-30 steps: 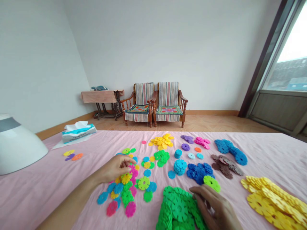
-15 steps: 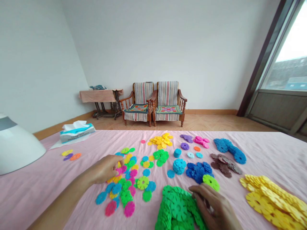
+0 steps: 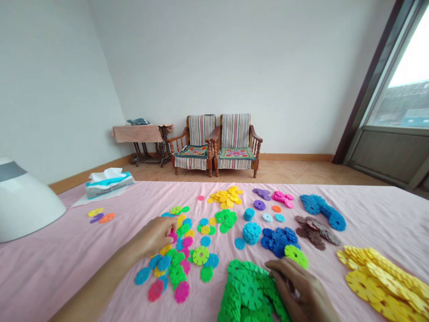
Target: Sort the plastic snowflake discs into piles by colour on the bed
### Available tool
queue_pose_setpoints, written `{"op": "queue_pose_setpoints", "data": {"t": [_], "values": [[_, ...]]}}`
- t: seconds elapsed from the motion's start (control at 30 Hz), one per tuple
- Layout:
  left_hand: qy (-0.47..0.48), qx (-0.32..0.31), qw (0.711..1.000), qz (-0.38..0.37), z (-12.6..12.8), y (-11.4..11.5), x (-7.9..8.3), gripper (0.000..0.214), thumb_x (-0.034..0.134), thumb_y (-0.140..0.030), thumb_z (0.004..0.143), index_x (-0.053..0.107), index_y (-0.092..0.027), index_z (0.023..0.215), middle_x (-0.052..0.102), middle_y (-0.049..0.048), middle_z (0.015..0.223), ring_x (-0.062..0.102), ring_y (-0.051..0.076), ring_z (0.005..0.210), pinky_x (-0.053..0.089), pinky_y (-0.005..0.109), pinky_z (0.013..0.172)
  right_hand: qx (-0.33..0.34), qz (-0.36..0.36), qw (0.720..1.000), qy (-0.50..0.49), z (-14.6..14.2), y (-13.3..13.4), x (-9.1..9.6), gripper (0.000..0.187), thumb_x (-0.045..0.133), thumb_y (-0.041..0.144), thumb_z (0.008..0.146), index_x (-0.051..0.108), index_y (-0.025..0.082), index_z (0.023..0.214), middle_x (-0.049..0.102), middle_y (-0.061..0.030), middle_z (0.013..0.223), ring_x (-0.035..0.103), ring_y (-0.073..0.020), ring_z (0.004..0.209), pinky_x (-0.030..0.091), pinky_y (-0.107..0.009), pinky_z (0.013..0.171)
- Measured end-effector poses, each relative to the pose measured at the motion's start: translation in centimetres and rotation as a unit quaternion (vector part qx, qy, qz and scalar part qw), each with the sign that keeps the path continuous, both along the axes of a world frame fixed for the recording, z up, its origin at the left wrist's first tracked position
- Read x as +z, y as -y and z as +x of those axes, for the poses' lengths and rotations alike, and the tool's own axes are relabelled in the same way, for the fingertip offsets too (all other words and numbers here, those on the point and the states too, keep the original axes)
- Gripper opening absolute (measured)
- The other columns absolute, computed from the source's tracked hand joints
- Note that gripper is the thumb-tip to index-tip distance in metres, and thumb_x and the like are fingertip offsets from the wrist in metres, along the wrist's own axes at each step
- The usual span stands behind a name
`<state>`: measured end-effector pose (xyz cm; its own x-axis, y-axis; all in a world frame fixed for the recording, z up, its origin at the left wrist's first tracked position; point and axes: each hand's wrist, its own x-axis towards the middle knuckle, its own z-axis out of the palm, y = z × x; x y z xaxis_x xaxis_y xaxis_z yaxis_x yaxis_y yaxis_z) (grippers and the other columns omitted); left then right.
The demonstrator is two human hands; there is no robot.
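Mixed snowflake discs [image 3: 178,258]: loose cluster left of big green disc pile [image 3: 250,290], long axis running away from wearer. Left hand [image 3: 159,237] nearer cluster, well left of pile, fingers curled at a pink disc [image 3: 173,235]; can't tell if gripped. Right hand [image 3: 300,286] half-curled at pile's right edge, grip hidden. Pink cloth [image 3: 203,306] strip left of pile; cloth's far edge well beyond pile.

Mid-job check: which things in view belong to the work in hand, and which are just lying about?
Apparently in the work:
- mixed discs, at the left hand
- large green pile, nearest the right hand
- likely too, brown pile and large yellow pile

Apparently just about:
- tissue box
- white object, left edge
- chairs
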<state>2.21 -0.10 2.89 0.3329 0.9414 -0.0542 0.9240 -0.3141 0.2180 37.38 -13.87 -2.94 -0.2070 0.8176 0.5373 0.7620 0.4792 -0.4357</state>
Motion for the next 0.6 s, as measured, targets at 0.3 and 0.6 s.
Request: {"op": "queue_pose_setpoints", "data": {"t": [0.3,0.6], "values": [[0.128,-0.064,0.987,-0.067,1.4,1.0,2.1,0.006,0.056,-0.022,0.066,0.059,-0.018,0.067,0.058,-0.0015,0.069,0.053,0.015,0.067,0.036,0.021,0.059,0.001,0.002,1.0,0.0,0.0,0.1,-0.2,0.021,0.043,0.018,0.091,0.061,0.024,0.098,0.069,-0.0033,0.085,0.068,-0.0141,0.078,0.054,-0.02,0.068],[0.128,-0.1,0.98,-0.117,1.9,1.5,1.4,0.007,0.058,-0.018,0.063,0.058,-0.017,0.069,0.054,-0.002,0.073,0.051,0.014,0.068,0.038,0.022,0.059,0.014,-0.023,1.0,0.013,0.2,0.1,-0.2,0.02,0.044,0.016,0.089,0.06,0.023,0.1,0.069,-0.0043,0.088,0.067,-0.0149,0.081,0.054,-0.022,0.071]]}}
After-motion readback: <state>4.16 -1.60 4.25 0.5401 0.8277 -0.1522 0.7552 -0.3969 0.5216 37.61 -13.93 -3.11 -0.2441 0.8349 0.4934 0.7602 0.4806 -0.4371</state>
